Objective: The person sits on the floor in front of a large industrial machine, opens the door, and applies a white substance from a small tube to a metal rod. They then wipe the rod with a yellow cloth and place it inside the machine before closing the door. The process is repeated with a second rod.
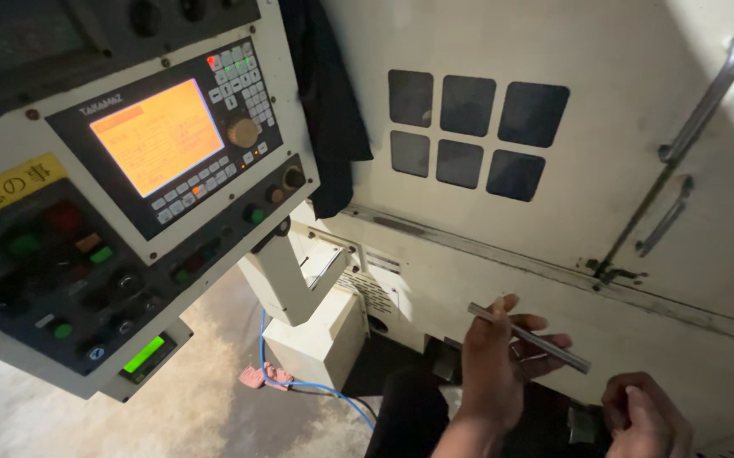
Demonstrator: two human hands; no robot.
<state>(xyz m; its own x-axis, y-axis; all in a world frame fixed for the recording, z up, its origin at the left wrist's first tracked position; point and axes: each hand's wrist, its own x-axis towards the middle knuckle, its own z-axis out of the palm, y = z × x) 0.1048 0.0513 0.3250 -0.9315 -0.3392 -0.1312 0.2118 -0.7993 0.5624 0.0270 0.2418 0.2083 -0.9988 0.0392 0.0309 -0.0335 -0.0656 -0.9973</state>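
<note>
**A:** Head cam, closest stuff first: your left hand (494, 365) has its fingers pinched round a thin metal rod (530, 337), held up at a slant in front of the machine's lower panel (477, 280). Your right hand (642, 416) sits low at the corner, fingers curled in, can't tell if anything's inside

**B:** So you're at the holding-and-checking bit, I'd guess. Whatever comes after needs a steady pinch, that rod looks slippery

**A:** Yep. Further back there's a blue cable (316, 386) trailing on the dusty concrete floor (87, 416), then the control panel (130, 212) on your left with its orange screen (157, 136) glowing. Beyond that, the cream sliding door (604, 76) with six dark windows (467, 136) and a long handle (710, 97). Dim workshop overall
</note>
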